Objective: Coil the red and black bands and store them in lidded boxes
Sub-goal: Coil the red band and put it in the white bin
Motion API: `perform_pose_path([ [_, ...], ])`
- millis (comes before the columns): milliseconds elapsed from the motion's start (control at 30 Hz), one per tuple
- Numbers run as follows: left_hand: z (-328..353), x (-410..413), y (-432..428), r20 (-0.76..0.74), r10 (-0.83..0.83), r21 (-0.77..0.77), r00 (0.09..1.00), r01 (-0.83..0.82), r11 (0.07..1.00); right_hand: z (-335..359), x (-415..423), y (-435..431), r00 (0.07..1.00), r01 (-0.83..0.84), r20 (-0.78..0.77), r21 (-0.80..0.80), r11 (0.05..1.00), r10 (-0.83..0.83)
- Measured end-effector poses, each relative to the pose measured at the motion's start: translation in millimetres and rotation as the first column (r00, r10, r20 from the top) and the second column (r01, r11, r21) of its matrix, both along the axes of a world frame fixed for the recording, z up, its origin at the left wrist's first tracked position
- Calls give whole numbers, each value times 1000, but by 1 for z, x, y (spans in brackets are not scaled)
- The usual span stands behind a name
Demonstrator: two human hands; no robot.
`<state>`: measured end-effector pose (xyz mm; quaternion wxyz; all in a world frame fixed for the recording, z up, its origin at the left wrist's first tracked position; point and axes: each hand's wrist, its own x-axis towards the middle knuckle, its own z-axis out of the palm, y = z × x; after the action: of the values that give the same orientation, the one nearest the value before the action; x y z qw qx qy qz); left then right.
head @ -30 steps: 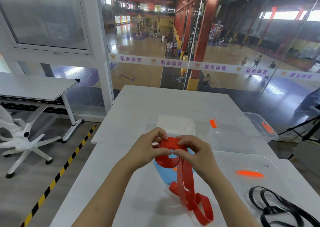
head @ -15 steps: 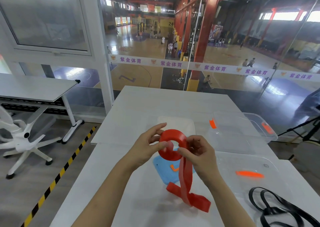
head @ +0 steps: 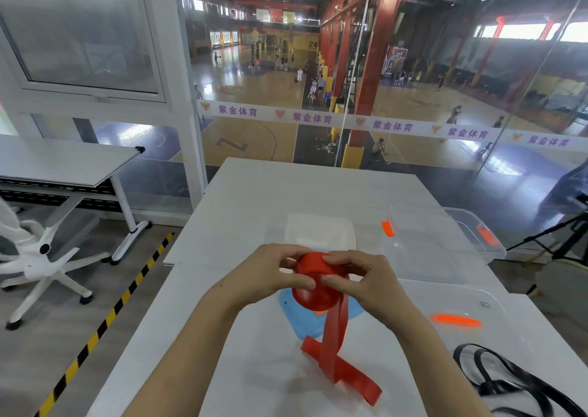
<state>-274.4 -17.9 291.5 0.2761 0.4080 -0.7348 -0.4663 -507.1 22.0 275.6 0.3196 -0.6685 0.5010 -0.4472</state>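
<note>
Left hand (head: pixel 273 273) and right hand (head: pixel 366 281) meet, fingers (head: pixel 337 259) curled, pinching.

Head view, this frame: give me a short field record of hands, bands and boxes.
left hand: gripping red coil
right hand: gripping red coil
red band: partly coiled, tail trailing onto table
black band: uncoiled, lower right on table
blue lid: flat, under the hands
clear box: open, right of centre
white box: behind the hands

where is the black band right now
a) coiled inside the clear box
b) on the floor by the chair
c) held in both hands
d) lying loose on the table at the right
d: the black band lies uncoiled on the table at the lower right, while both hands hold the red band.
</note>
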Motion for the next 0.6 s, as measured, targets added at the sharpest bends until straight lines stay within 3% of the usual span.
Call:
perform_pose_path([
  [167, 9, -4, 6, 13, 42, -125, 999, -40, 991, -6, 5, -1, 997, -26, 79, -21, 999, 27],
  [267, 7, -5, 7, -134, 106, -101, 985, -120, 988, -19, 7, -1, 976, 24, 219, -17, 1000, -20],
  [433, 6, -3, 9, -346, 204, 27, 916, -207, 978, -30, 10, -4, 946, 102, 308, -5, 995, -96],
  [600, 2, 12, 7, -247, 105, 97, 963, -83, 992, -15, 6, -6, 960, 128, 256, -58, 990, -109],
])
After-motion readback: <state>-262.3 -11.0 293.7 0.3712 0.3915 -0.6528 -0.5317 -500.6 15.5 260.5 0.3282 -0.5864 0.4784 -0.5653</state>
